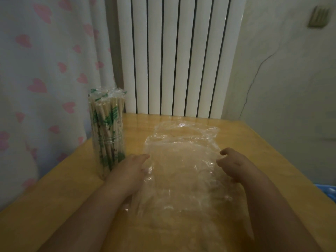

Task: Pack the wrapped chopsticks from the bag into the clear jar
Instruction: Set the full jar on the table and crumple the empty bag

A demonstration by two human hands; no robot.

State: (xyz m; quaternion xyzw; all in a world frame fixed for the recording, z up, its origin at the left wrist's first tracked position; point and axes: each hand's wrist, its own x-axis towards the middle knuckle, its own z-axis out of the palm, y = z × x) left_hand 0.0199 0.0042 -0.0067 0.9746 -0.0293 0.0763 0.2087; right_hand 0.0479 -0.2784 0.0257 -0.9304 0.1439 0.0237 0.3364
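Observation:
A clear jar point(109, 157) stands upright at the left of the wooden table point(263, 160), packed with several wrapped chopsticks point(107, 113) whose green-printed wrappers stick out of its top. A flat, crumpled clear plastic bag point(181, 160) lies in the middle of the table; no chopsticks show inside it. My left hand point(129, 168) lies on the bag's left edge, just right of the jar's base, fingers stretched forward. My right hand point(234, 164) hovers at the bag's right edge with fingers loosely curled, holding nothing.
A white radiator point(174, 57) rises behind the table's far edge. A curtain with pink hearts point(45, 79) hangs at the left. A thin cable point(254, 79) runs down the right wall. Something blue point(327, 192) shows past the table's right edge.

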